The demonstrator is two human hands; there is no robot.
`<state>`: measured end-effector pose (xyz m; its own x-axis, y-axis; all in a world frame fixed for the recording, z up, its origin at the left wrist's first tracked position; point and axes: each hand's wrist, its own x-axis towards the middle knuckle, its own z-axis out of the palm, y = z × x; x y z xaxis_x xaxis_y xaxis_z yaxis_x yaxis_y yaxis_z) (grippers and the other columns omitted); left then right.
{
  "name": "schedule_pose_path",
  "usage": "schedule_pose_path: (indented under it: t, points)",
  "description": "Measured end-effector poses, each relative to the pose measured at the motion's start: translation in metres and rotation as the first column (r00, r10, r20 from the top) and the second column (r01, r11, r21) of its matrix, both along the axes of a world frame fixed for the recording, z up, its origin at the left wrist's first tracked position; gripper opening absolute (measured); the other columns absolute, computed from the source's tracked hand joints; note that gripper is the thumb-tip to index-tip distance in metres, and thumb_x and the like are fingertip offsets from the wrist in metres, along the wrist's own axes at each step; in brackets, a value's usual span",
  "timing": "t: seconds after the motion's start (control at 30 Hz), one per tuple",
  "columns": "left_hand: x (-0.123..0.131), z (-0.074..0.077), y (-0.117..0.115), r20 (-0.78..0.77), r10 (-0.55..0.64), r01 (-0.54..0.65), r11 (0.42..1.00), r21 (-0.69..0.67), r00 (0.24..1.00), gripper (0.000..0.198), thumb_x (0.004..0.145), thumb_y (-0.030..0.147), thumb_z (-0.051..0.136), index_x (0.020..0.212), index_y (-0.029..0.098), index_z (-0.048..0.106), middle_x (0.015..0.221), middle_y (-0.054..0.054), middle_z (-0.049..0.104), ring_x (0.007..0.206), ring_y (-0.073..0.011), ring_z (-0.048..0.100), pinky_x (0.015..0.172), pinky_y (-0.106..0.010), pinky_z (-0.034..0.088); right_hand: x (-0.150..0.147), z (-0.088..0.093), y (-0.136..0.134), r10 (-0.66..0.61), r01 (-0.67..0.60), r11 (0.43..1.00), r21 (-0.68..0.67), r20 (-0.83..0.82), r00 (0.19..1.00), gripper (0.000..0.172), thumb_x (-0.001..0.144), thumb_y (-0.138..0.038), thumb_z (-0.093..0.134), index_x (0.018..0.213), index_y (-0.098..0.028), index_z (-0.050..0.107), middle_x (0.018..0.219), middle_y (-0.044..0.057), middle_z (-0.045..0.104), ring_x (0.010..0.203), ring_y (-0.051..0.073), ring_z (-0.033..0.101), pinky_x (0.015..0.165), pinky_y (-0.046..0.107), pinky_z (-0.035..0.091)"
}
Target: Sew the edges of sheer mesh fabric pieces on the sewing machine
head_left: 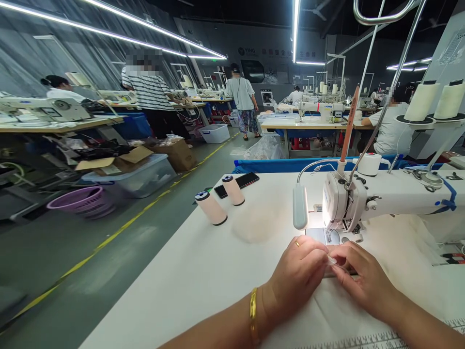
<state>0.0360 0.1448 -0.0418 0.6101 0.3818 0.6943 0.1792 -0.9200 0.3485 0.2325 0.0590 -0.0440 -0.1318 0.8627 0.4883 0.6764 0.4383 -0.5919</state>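
Both hands meet just in front of the needle of a white sewing machine [336,198]. My left hand [300,269], with a ring and a gold bracelet at the wrist, is closed with its fingertips pinching thin pale fabric [331,260]. From the other side my right hand [363,276] pinches the same fabric between thumb and fingers. More of the sheer cloth seems to spread over the white table below and right of the hands, hard to tell from the tabletop. The fingers hide part of the pinched edge.
Two pale pink thread cones [211,208] and a black phone [238,185] lie at the table's left. A grey lamp [300,207] hangs beside the needle. A ruler [366,341] lies at the front edge. Several people and sewing stations stand beyond; a purple basket [82,201] is on the floor.
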Motion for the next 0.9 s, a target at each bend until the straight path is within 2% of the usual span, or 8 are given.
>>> schedule_pose_path:
  t: [0.13,0.4,0.77,0.83,0.9]
  points:
    - [-0.0007,0.0007,-0.0002,-0.011,-0.032,0.032,0.999,-0.006,0.999,0.020,0.101,0.008,0.048,0.095,0.022,0.061,0.092,0.000,0.074,0.083,-0.0166,0.063,0.084,-0.033,0.049,-0.0003,0.0002,0.0003,-0.015,0.015,1.000,0.020,-0.005,1.000,0.010,0.103,-0.021,0.053,0.101,-0.028,0.060,0.086,0.000,0.066,0.071,0.017,0.061,0.060,0.028,0.052]
    - [-0.0003,0.0006,0.0005,-0.056,-0.023,0.022,1.000,-0.020,0.998,0.022,0.103,0.010,0.045,0.093,0.021,0.060,0.085,0.000,0.072,0.079,-0.0167,0.060,0.081,-0.034,0.046,0.0002,-0.0030,-0.0004,-0.020,0.020,1.000,0.009,-0.038,0.999,0.011,0.103,-0.021,0.054,0.107,-0.028,0.062,0.092,0.000,0.069,0.073,0.017,0.062,0.063,0.027,0.053]
    - [0.0005,-0.0019,0.0009,-0.029,-0.021,0.021,1.000,-0.010,0.999,0.020,0.102,0.009,0.047,0.093,0.022,0.060,0.084,0.002,0.072,0.078,-0.0155,0.059,0.081,-0.032,0.046,0.0009,-0.0029,0.0006,-0.022,0.023,0.999,0.031,-0.036,0.999,0.013,0.105,-0.021,0.055,0.097,-0.028,0.061,0.083,-0.003,0.061,0.072,0.015,0.057,0.064,0.025,0.046]
    - [0.0004,-0.0020,0.0011,-0.026,-0.028,0.028,0.999,-0.018,0.999,0.019,0.100,0.008,0.048,0.095,0.022,0.060,0.086,0.001,0.073,0.079,-0.0159,0.060,0.081,-0.032,0.047,0.0012,-0.0038,0.0013,-0.009,0.011,0.999,0.048,-0.036,0.999,0.014,0.106,-0.020,0.054,0.096,-0.028,0.060,0.082,-0.003,0.060,0.072,0.015,0.057,0.066,0.025,0.046]
    - [-0.0003,-0.0015,0.0015,-0.011,-0.044,0.043,0.998,-0.035,0.999,0.020,0.097,0.007,0.051,0.104,0.022,0.061,0.098,-0.001,0.075,0.088,-0.0175,0.064,0.086,-0.034,0.049,0.0018,-0.0050,0.0021,0.010,-0.007,0.998,0.059,-0.039,0.999,0.015,0.106,-0.019,0.053,0.095,-0.027,0.058,0.084,-0.003,0.061,0.073,0.015,0.058,0.068,0.026,0.047]
